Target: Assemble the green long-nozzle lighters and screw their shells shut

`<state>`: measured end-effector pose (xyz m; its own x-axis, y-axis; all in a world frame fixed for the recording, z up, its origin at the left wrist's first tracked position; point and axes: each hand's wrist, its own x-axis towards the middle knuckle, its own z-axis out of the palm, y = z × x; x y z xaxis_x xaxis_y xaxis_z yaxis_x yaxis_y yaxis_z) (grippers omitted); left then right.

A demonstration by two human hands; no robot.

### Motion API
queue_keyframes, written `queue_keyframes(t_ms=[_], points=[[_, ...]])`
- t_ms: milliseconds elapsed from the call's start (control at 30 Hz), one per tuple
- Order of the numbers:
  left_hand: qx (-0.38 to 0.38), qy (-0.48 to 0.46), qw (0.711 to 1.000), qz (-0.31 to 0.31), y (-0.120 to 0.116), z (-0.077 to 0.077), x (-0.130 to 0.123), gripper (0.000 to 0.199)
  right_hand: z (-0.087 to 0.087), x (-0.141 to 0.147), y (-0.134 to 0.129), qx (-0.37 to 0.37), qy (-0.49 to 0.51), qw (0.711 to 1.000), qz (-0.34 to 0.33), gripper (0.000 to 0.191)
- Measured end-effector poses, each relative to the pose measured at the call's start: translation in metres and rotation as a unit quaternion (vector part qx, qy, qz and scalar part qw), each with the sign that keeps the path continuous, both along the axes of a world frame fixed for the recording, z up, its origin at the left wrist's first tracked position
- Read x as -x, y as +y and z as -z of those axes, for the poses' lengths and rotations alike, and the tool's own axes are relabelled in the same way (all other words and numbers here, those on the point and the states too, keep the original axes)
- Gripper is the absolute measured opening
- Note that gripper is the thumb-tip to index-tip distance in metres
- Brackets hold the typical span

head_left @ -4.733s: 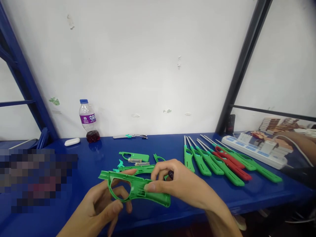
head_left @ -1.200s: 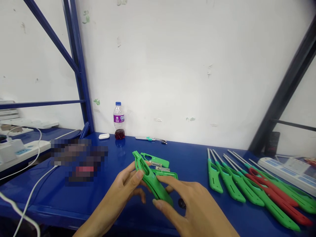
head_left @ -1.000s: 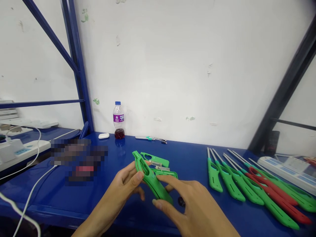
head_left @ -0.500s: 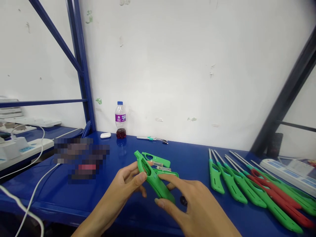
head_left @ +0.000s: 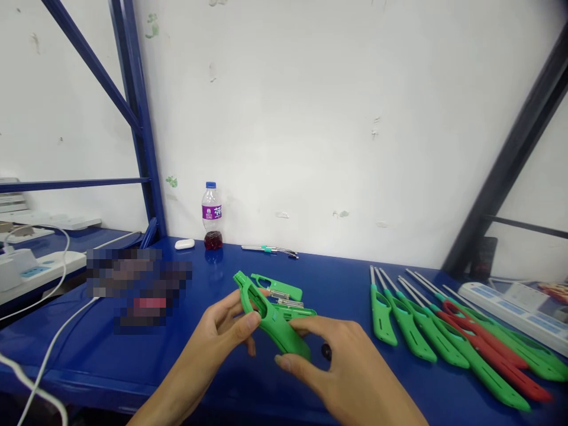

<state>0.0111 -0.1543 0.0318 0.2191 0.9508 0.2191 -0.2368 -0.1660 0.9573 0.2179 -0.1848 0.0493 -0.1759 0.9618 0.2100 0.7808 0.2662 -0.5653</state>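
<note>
A green plastic lighter casing (head_left: 277, 324) is held at a slant between my two hands, its narrow end up and to the left. My left hand (head_left: 222, 331) grips it near the trigger opening, thumb in front. The fingers and thumb of my right hand (head_left: 337, 361) pinch its wide lower end. Just behind lie another green casing piece (head_left: 290, 290) and small metal parts (head_left: 288, 302) on the blue table (head_left: 186, 349). A small dark round object (head_left: 326, 351) sits beside my right hand.
Several green lighters (head_left: 412, 331) and red ones (head_left: 492, 349) lie at the right, near a white power strip (head_left: 515, 313). A bottle (head_left: 212, 219), a white case (head_left: 184, 244) and a metal lighter rod (head_left: 266, 249) are by the wall. Cables (head_left: 53, 349) run at left.
The view has turned slightly, shifting everything a little to the left. Both hands still hold the green casing, which has tilted slightly.
</note>
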Motion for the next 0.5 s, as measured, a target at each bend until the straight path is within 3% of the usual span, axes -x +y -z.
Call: queue_keyframes(t_ms=[300, 500], points=[[-0.024, 0.009, 1.000, -0.002, 0.0054, 0.0027, 0.0002, 0.049, -0.0008, 0.0018, 0.0011, -0.003, 0.025, 0.999, 0.020, 0.032], [-0.030, 0.055, 0.998, -0.004, 0.0038, 0.0037, 0.0033, 0.057, -0.0014, 0.0000, 0.0007, 0.038, 0.032, 0.999, 0.001, 0.033]])
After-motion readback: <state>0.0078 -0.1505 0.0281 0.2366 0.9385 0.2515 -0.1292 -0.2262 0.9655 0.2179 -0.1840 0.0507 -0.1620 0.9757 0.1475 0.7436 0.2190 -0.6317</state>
